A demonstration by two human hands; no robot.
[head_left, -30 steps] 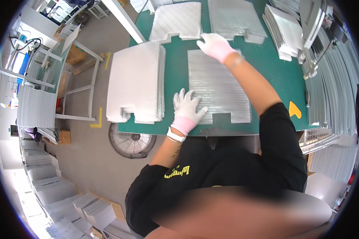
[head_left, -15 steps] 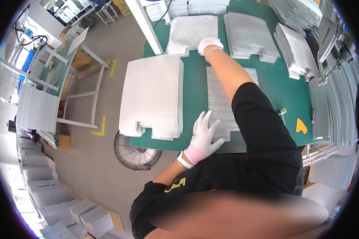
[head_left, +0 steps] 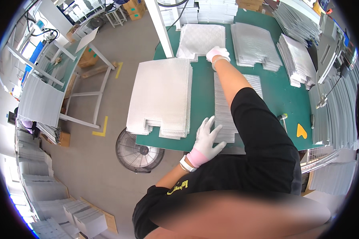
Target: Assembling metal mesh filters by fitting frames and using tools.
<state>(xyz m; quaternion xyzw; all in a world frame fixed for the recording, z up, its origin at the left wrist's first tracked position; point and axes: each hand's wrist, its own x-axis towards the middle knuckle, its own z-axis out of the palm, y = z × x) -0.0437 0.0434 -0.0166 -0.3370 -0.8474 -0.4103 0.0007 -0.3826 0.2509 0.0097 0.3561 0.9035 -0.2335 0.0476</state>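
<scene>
My left hand point(head_left: 206, 137), in a white glove with a pink cuff, rests with spread fingers at the near left edge of a translucent ribbed plastic sheet point(head_left: 224, 99). The sheet lies flat before me, partly under my right arm. Stretched far forward, my right hand point(head_left: 218, 53) is gloved too, its fingers curled together at the near right corner of the far stack of notched plastic sheets point(head_left: 199, 38). Whether a sheet is between those fingers is hidden. To the left lies a thicker stack of notched sheets point(head_left: 159, 95).
More sheet stacks lie at the far right point(head_left: 255, 44) and right edge point(head_left: 297, 59) of the green table point(head_left: 281, 95). A small hammer point(head_left: 283, 117) and a yellow heart-shaped piece point(head_left: 301, 131) sit at right. A white post point(head_left: 159, 28) rises at left; a floor fan point(head_left: 137, 153) stands below.
The whole view has shifted a little, so the table appears lower and further right. Both hands keep nearly the same places relative to the sheets.
</scene>
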